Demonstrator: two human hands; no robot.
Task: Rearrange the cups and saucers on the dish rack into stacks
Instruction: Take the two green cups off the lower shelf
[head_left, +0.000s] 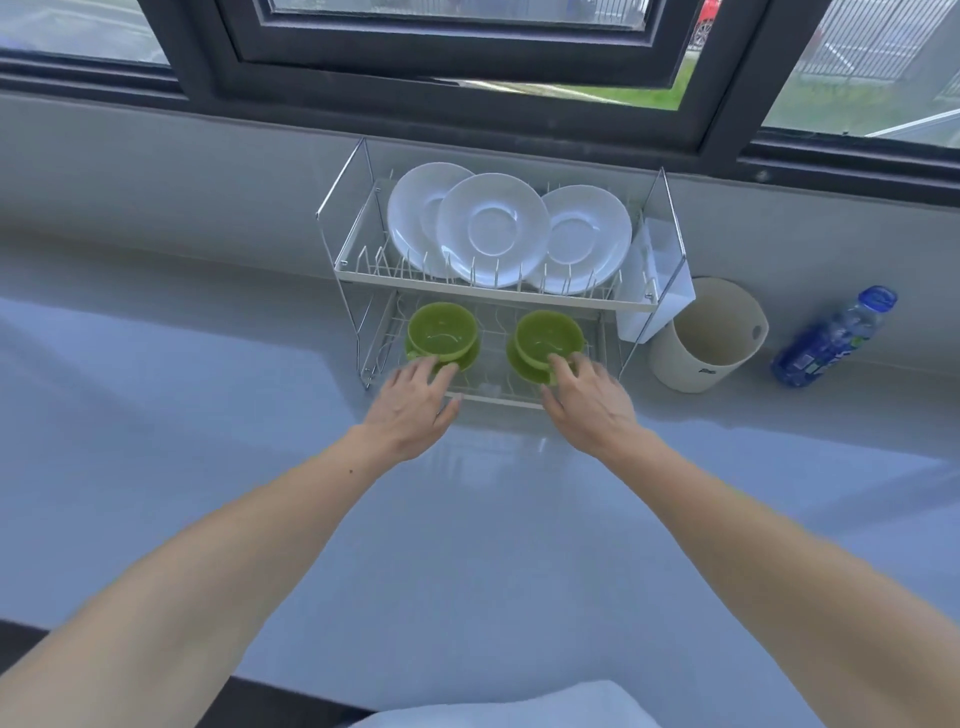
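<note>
A two-tier wire dish rack (363, 270) stands at the back of the counter. Three white saucers (493, 228) lean upright in its top tier. On the bottom tier sit two green cups, each on a green saucer: the left cup (441, 330) and the right cup (548, 338). My left hand (410, 405) reaches to the left green saucer (467, 358), fingers spread and touching its front rim. The fingertips of my right hand (587, 400) rest against the right cup's front side and the right green saucer (519, 364). Neither hand has lifted anything.
A white cutlery holder (654, 280) hangs on the rack's right end. Beside it stand a beige round container (711, 338) and a blue plastic bottle (831, 338). A dark-framed window (467, 67) runs along the back wall. The glossy grey counter (208, 415) spreads before the rack.
</note>
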